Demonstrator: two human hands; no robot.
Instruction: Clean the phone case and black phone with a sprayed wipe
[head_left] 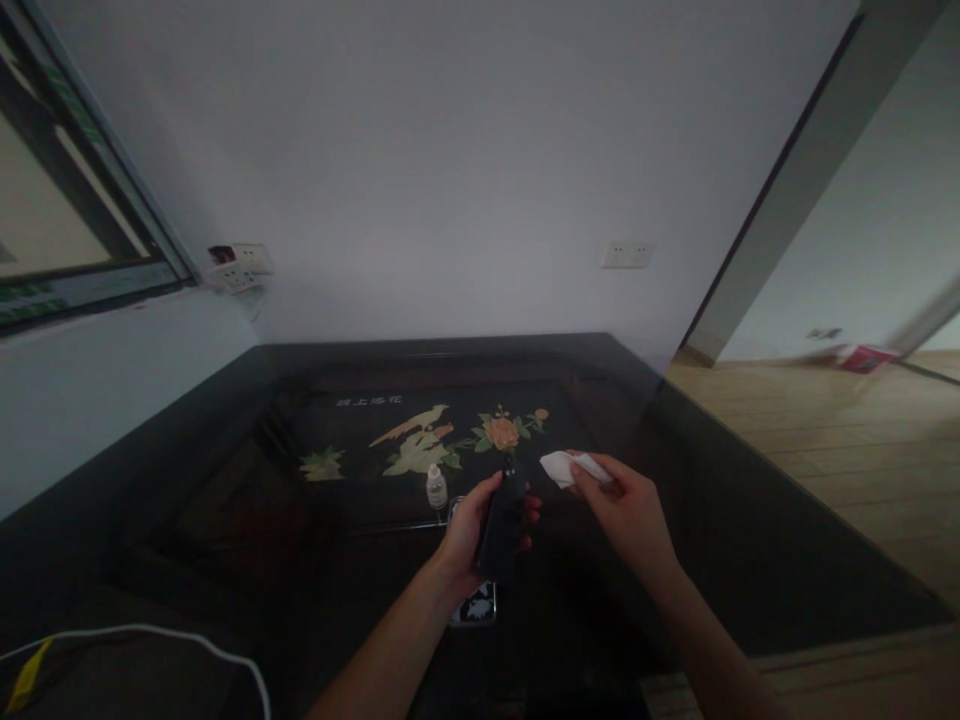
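My left hand [472, 525] is wrapped round a dark, slim phone-like device [501, 525], held upright and tilted over the black table [225, 520]. My right hand [626, 505] pinches a small white cloth or tissue [564, 467] just right of the device's top end, a little apart from it. A small white bottle [436, 486] stands on the table just left of my left hand. Under my left wrist lies a phone case with a light pattern [475, 606], partly hidden by my arm.
The black table has a painted bird-and-flower panel [435, 435] behind my hands. A white cable [150, 635] curls at the lower left. A window [67, 200] is at the left, wall sockets [626, 254] on the back wall, wooden floor [825, 440] at the right.
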